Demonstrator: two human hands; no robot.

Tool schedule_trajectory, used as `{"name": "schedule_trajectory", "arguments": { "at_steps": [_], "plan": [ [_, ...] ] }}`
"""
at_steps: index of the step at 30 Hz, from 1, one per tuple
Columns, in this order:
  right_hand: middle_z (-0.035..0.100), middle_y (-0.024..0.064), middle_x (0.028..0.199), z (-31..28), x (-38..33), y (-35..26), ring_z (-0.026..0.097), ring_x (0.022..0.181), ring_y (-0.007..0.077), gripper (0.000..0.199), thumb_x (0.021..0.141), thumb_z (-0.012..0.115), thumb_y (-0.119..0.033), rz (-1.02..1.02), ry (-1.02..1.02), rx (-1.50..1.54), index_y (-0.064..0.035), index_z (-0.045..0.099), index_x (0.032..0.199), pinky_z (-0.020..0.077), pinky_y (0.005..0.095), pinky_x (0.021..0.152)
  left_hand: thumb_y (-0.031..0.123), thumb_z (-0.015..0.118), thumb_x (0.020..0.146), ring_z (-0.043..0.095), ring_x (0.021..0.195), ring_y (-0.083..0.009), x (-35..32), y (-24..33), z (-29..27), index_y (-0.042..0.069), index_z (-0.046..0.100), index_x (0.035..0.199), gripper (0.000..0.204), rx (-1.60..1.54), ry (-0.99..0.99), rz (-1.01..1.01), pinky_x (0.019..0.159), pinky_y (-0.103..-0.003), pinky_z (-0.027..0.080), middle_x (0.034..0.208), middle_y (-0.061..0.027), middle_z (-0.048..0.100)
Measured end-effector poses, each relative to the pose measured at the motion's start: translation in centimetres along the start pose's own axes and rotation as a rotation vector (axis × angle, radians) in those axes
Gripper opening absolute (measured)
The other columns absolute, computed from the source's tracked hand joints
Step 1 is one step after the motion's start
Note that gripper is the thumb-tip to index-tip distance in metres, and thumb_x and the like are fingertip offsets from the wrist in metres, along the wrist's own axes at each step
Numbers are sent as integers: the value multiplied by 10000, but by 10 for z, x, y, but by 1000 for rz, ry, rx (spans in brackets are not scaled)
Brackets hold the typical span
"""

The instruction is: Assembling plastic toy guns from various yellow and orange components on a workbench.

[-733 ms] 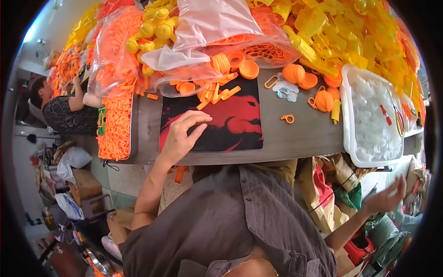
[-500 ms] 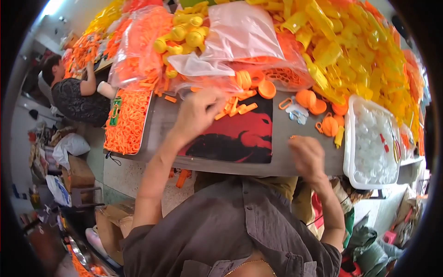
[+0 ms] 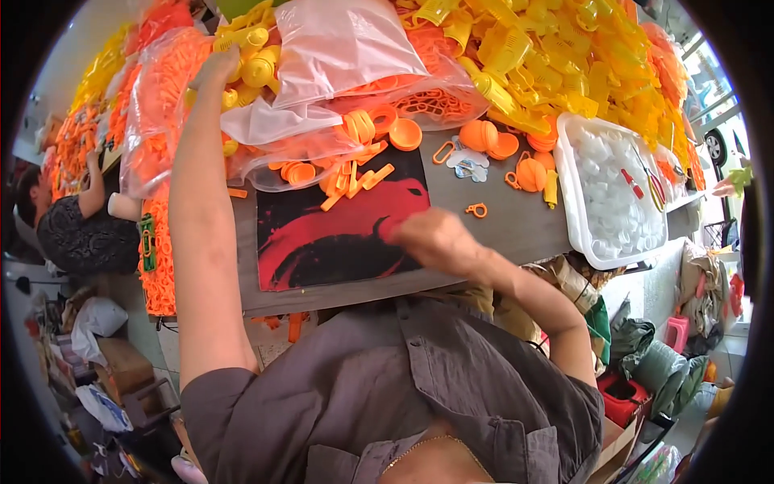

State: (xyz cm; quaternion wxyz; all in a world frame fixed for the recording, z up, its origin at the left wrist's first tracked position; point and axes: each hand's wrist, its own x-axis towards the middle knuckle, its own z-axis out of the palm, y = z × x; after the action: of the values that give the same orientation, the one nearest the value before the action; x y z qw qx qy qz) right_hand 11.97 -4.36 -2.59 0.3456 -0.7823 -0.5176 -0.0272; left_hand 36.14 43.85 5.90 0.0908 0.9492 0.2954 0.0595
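My left hand [image 3: 216,66] is stretched far across the table and lies on the top of a clear plastic bag of orange parts [image 3: 157,113], next to yellow pieces [image 3: 256,66]. Its fingers are hidden behind the bag's top. My right hand [image 3: 431,235] hovers, blurred, over the right edge of a black and red mat [image 3: 322,238] near the table's front edge. Its fingers look curled and I see nothing in them. Loose orange parts [image 3: 355,179] lie at the mat's far edge.
A white tray of pale pieces [image 3: 574,194] stands on the right. Orange caps [image 3: 492,139] and a small orange ring [image 3: 477,210] lie on the grey table [image 3: 516,226]. Heaps of yellow parts [image 3: 548,64] fill the back. Another person [image 3: 76,234] sits at the left.
My left hand has moved from the mat's far edge up onto the plastic bag at the back. My right hand has come up from below the table and over the mat.
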Motion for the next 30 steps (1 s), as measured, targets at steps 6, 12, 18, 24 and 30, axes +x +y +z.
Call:
{"name": "schedule_trajectory", "arguments": {
  "at_steps": [6,12,18,24,30],
  "plan": [
    [667,134,896,-11,46,54,648,828,333,118,834,622,-82,383,258,-10,-65,647,948,523,424,714,533,425,925,611,1132,-335,-9,-84,-39,16,636,1216,629,-253,209,124,960,-480,444,1201,-190,652],
    [616,87,1025,6,93,92,586,1015,288,193,833,644,-84,93,337,-420,-60,652,1024,499,383,817,418,574,943,611,878,-106,-194,-72,-40,3,654,1123,459,-1125,1,230,737,-262,496,985,-36,651],
    [607,97,972,-1,105,100,563,930,302,120,877,619,-163,-46,272,-401,-43,609,887,494,385,789,266,527,976,588,1047,-161,-409,-67,3,-34,565,1261,416,-995,-174,302,918,-295,454,1166,-121,627],
    [577,-9,767,-20,39,36,579,729,73,196,959,615,-215,726,54,1106,-20,615,966,466,237,707,249,553,969,530,1154,-296,-423,-97,20,-1,550,1290,407,-324,-93,572,1026,-364,372,1236,-153,581],
    [629,78,913,-7,13,-13,635,872,189,316,917,640,-192,751,-240,102,-40,564,1184,492,292,789,407,568,946,532,1141,-302,-387,-64,15,19,465,1380,591,-297,-340,580,991,-373,387,1177,-150,580]
  ]
}}
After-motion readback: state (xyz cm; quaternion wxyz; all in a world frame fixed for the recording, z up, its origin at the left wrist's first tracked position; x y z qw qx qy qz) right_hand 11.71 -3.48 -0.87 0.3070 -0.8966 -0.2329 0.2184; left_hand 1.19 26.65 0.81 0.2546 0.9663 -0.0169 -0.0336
